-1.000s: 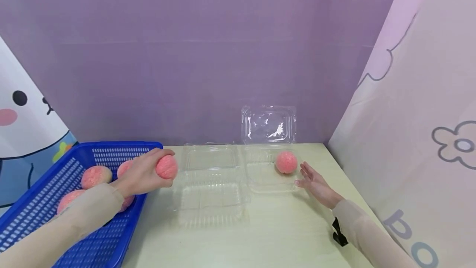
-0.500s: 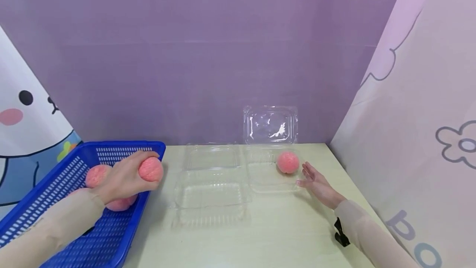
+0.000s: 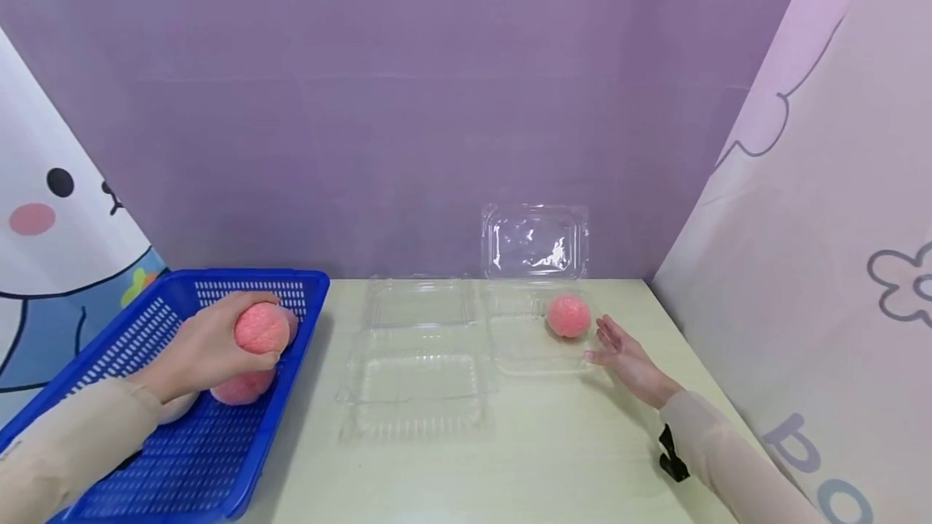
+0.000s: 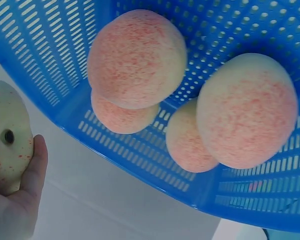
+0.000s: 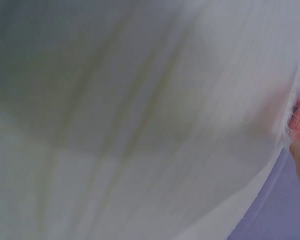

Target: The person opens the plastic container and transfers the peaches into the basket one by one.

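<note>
Left hand (image 3: 207,346) grips 1 peach (image 3: 262,328) over blue basket (image 3: 218,459) w/ more peaches; right hand (image 3: 628,358), fingers straight, rests beside clear tray (image 3: 535,350) holding 1 peach (image 3: 568,315).

1. A pale wooden table (image 3: 539,443) carries everything.
2. A blue basket (image 3: 182,459) sits at its left edge.
3. Two open clear clamshell boxes (image 3: 415,378) lie side by side along the back edge.
</note>
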`<state>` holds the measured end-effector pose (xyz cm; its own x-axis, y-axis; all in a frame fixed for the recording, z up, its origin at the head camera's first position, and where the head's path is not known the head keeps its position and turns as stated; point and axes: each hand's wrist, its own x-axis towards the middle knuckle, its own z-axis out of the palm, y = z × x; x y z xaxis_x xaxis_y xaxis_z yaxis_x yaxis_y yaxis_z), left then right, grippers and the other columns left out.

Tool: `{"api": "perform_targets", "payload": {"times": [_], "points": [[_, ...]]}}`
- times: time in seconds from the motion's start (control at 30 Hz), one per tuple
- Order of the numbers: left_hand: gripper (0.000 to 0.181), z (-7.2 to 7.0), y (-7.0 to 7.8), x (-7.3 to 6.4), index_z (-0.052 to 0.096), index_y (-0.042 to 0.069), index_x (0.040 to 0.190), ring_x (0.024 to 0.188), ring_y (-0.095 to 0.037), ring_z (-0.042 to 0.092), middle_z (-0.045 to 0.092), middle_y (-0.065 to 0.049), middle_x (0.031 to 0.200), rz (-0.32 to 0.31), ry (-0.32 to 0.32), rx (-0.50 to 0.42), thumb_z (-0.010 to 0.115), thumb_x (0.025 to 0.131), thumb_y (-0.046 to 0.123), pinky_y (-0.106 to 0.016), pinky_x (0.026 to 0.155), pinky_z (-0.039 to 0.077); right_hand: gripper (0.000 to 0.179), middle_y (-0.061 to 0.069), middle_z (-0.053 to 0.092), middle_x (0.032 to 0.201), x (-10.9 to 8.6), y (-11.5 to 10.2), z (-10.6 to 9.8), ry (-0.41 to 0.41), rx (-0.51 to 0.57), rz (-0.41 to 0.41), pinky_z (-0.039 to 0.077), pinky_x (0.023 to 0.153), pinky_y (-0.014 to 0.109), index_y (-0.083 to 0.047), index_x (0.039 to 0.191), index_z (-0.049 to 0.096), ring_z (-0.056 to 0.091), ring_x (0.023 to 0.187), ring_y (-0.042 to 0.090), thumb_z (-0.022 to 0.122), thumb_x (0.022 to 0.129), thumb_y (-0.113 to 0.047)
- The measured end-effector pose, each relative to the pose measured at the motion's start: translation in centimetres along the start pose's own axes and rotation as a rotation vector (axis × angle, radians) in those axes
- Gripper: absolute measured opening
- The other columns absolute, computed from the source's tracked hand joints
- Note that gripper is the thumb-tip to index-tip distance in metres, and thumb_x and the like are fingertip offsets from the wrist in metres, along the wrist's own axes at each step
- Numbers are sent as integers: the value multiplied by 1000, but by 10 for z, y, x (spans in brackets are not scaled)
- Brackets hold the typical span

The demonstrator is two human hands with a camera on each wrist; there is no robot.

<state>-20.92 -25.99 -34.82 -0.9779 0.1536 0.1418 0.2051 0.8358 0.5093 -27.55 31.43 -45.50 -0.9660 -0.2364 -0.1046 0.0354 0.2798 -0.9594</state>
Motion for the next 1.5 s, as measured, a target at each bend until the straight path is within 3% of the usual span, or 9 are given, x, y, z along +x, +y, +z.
{"api": "perform_targets", "payload": {"times": [0.13, 0.3, 0.5, 0.63, 0.9, 1.13, 1.33, 1.5], "points": [[83, -4, -4, -5, 39, 13, 132, 108, -34, 48, 46, -15, 128, -17, -13, -43, 77, 66, 47, -55, 79, 49, 92, 15, -8, 153, 1, -2, -3, 4, -19, -3, 7, 111, 51, -4, 144, -13, -4, 139, 36, 59, 87, -12], [91, -8, -12, -10, 36, 10, 135, 111, -39, 45, 44, -19, 130, 1, -8, 44, 73, 66, 57, -60, 80, 46, 91, 15, -7, 153, 3, -2, -5, 9, -34, -1, 7, 112, 51, -4, 145, -12, -3, 140, 36, 58, 88, -14], [90, -10, -28, -16, 38, 4, 133, 109, -44, 46, 44, -25, 128, -4, -1, 83, 74, 66, 53, -63, 79, 44, 92, 15, -7, 153, 1, 2, -2, 2, -29, 6, 7, 111, 52, -4, 145, -12, -3, 140, 36, 59, 87, -15], [93, -11, -43, -24, 38, 2, 132, 106, -46, 47, 45, -27, 125, -49, -16, 106, 75, 65, 53, -62, 76, 45, 92, 15, -7, 153, 3, 3, 1, -7, -13, 6, 7, 112, 51, -4, 144, -12, -4, 140, 36, 59, 87, -14], [106, -26, -66, -39, 23, 1, 142, 108, -48, 39, 35, -30, 132, -186, -113, 103, 71, 67, 58, -65, 74, 43, 89, 14, -7, 153, 7, 0, 5, -13, -37, -12, 7, 112, 50, -5, 145, -11, -2, 140, 35, 57, 89, -15], [102, -27, -86, -51, 30, -8, 134, 94, -41, 54, 46, -33, 120, -204, -137, 113, 72, 66, 57, -54, 66, 50, 91, 15, -7, 153, 5, 1, 2, -19, -34, -6, 8, 112, 51, -4, 145, -12, -3, 140, 36, 58, 88, -16], [95, -25, -106, -61, 35, -7, 130, 92, -39, 56, 49, -33, 117, -179, -120, 132, 74, 67, 52, -52, 64, 50, 93, 14, -7, 153, 3, 0, 1, -14, -41, -9, 8, 111, 52, -5, 145, -12, -2, 140, 36, 59, 87, -19], [96, -19, -115, -66, 33, -10, 131, 95, -39, 57, 47, -34, 121, -200, -190, 100, 75, 68, 48, -54, 68, 50, 94, 15, -6, 153, -1, 1, 0, -12, -31, -8, 8, 111, 52, -5, 145, -11, -2, 140, 36, 61, 86, -20]]}}
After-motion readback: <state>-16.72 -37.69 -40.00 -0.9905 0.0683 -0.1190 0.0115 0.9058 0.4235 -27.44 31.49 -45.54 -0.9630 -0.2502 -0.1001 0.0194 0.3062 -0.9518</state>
